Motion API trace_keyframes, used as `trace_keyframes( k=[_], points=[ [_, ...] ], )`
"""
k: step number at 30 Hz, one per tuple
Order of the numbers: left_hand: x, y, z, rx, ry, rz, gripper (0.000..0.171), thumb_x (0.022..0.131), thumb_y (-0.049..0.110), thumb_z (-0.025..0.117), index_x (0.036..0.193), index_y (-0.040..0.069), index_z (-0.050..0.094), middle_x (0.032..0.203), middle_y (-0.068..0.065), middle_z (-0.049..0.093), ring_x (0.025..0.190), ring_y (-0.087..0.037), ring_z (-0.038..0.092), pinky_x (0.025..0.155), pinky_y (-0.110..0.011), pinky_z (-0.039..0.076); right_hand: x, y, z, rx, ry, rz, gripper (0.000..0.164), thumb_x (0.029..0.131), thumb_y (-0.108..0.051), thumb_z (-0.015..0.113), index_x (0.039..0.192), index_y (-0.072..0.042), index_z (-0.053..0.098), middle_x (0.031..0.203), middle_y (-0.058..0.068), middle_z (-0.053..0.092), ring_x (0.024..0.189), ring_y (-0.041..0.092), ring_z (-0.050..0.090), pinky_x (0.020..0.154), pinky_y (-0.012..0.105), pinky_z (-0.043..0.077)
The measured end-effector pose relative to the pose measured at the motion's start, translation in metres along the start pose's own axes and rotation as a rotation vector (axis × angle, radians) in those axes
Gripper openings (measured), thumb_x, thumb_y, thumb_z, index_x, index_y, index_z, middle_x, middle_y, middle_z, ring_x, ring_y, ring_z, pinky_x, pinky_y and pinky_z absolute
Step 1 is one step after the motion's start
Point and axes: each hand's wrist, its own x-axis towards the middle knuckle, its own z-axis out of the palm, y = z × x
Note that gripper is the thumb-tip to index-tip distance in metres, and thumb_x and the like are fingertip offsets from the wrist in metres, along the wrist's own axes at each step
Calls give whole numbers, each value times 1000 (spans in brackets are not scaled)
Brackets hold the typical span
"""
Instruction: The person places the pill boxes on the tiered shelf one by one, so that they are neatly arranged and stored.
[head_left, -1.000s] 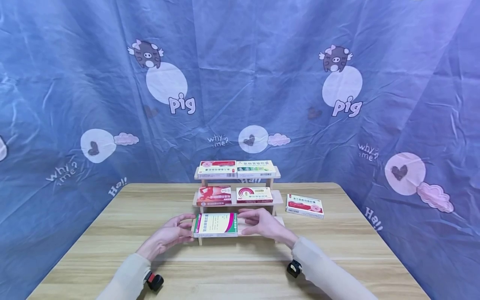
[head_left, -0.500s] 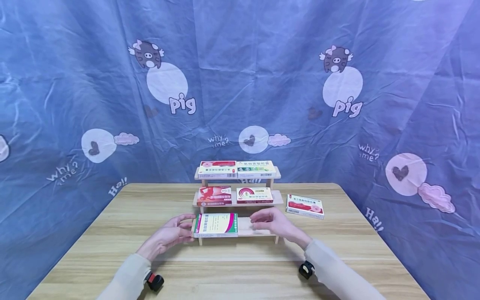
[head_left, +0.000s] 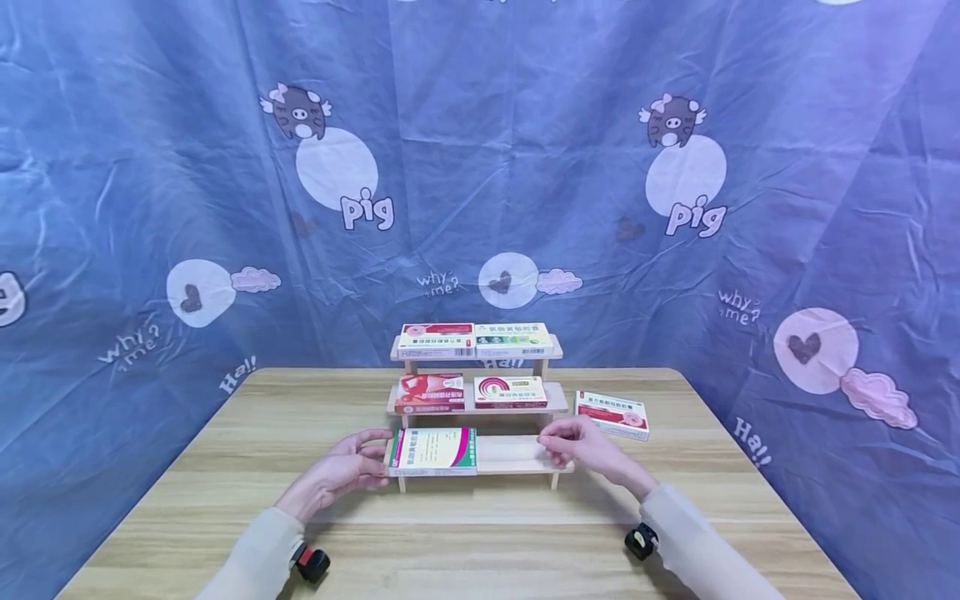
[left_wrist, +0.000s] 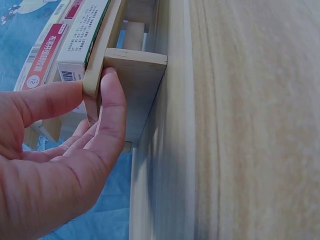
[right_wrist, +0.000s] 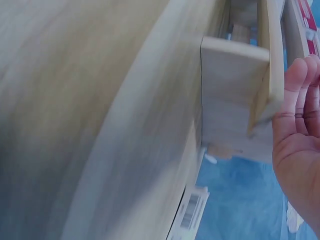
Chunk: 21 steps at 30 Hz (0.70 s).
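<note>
A three-tier wooden display rack (head_left: 506, 454) stands on the table. My left hand (head_left: 347, 468) grips the left end of its lowest tier; in the left wrist view the thumb lies against the board (left_wrist: 92, 82) and the index finger reaches beneath it. Beside that hand, a green, white and magenta medicine box (head_left: 437, 450) lies flat on the tier's left half. My right hand (head_left: 596, 454), fingers loosely bent and holding nothing, is at the right end of the same tier. In the right wrist view its fingertips overlap the area just above the board (right_wrist: 274, 75).
On the middle tier lie a red medicine box (head_left: 429, 393) and a white one with pink arcs (head_left: 510, 392). A red-white box (head_left: 437, 340) and a green-white box (head_left: 513, 339) fill the top tier. Another red-white box (head_left: 612, 414) lies on the table (head_left: 480, 542) right of the rack.
My right hand has moved right, from the edge of the green and white medicine box to the right end of the lowest tier. The left hand keeps its grip, and the boxes stay put.
</note>
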Motion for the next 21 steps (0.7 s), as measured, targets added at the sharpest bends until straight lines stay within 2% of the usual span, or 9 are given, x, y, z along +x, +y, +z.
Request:
trace_keyframes(
  k=[4,7,8,14,15,21],
  points=[
    [0,0,0,14,4,-5,76,84,-10,57,150,-6,19,142,-32,43,92,-21,67,85,-35,59,-6,4,-13,-8,38,3,32,94,-20,64,108,9,65,82,5,68,70,10,61,64,25,56],
    [1,0,0,23,16,-14,75,84,-9,57,150,-5,21,143,-32,42,92,-21,68,85,-36,59,-11,7,-23,-13,70,8,31,93,-19,65,107,9,65,82,5,67,70,9,61,66,27,57],
    [2,-1,0,24,21,-18,75,84,-9,57,150,-5,21,143,-32,41,92,-21,68,85,-36,58,-13,8,-26,-19,78,9,30,93,-19,66,105,8,65,82,8,67,70,11,62,67,27,57],
    [1,-1,0,17,23,-13,76,84,-9,58,150,-5,21,141,-31,44,91,-21,67,86,-37,58,-19,14,-51,-84,84,20,19,89,-19,70,85,-3,60,71,2,62,67,20,59,68,32,52],
    [1,-1,0,14,24,-12,76,84,-9,58,150,-5,21,140,-30,45,91,-21,67,86,-38,58,-19,16,-54,-85,86,18,20,89,-19,70,82,-5,58,69,-3,59,66,18,58,67,33,50],
    [2,0,-1,8,29,-27,77,83,-8,60,150,-3,23,139,-29,47,91,-22,68,86,-38,58,-23,28,-69,-28,97,5,20,87,-13,70,75,-13,54,65,-8,56,64,7,52,63,27,48]
  ],
)
